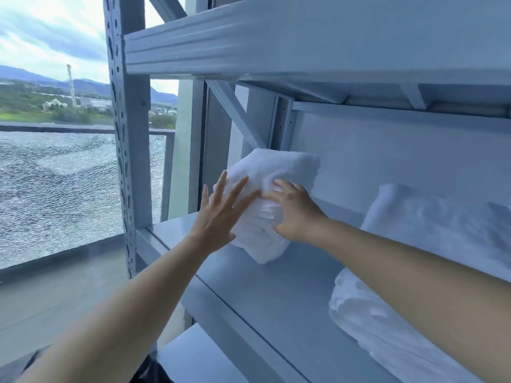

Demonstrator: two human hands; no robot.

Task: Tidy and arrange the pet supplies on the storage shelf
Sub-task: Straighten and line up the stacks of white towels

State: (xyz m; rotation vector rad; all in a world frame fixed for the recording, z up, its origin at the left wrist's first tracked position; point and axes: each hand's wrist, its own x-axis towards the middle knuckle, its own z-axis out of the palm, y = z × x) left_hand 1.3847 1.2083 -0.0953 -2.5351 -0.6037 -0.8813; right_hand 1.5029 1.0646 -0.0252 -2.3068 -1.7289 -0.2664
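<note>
A folded white towel (pixel 272 175) stands on end at the left side of a grey metal shelf board (pixel 265 288), tilted back toward the shelf's rear. My left hand (pixel 221 214) lies flat against its left face with fingers spread. My right hand (pixel 293 211) grips its front, fingers curled into the cloth. Two more white towels lie on the same board to the right: one rolled at the front (pixel 367 324), one behind it (pixel 431 222), partly hidden by my right forearm.
The shelf's perforated upright (pixel 124 150) stands at the left, with a diagonal brace (pixel 235 114) behind the towel. A shelf beam (pixel 249 42) runs overhead. Left of the rack is a large window and a balcony panel of cracked glass (pixel 55 183). A lower shelf board (pixel 199 357) shows below.
</note>
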